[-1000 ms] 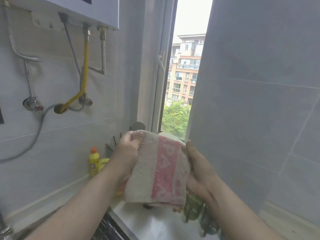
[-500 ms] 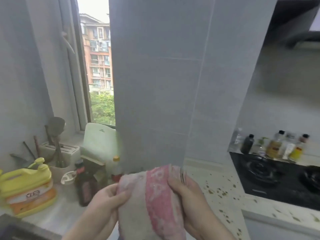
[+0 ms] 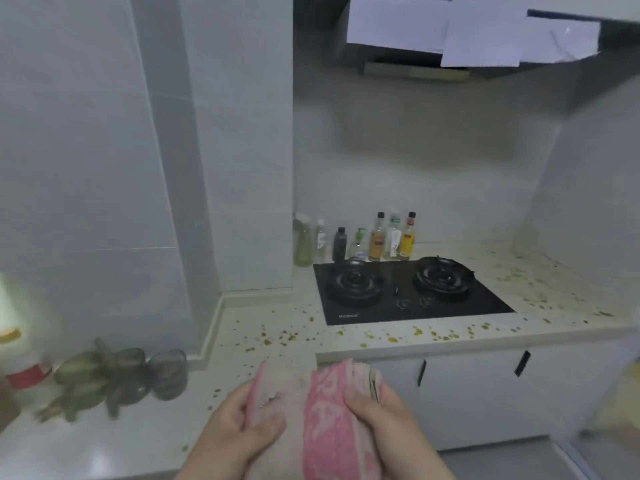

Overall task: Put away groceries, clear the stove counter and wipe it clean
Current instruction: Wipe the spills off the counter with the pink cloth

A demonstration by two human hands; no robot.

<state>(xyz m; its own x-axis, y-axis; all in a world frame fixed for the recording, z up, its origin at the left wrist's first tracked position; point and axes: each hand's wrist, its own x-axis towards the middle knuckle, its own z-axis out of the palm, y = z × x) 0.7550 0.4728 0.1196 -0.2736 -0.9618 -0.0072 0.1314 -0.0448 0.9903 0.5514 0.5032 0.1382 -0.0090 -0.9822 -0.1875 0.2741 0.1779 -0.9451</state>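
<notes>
Pink and white cloth (image 3: 322, 420), folded up, held low in front. Pale counter (image 3: 263, 327) dotted with little yellow-brown spots (lots near the front edge). Black stove (image 3: 408, 292) with two round burners, set into it.

Left hand (image 3: 239, 426): low in view at about 7 o'clock, palm turned inward, thumb laid across the front of a folded pink-and-white towel (image 3: 311, 420), fingers hidden behind it.
Right hand (image 3: 377, 415): at about 5 o'clock, fingers (image 3: 360, 398) curled over the towel's right edge, gripping it.
Hands together: side by side at one height, the towel pinched between them, held up off the counter.
Forearms: bare, rising from the bottom edge and angling in toward each other.
</notes>
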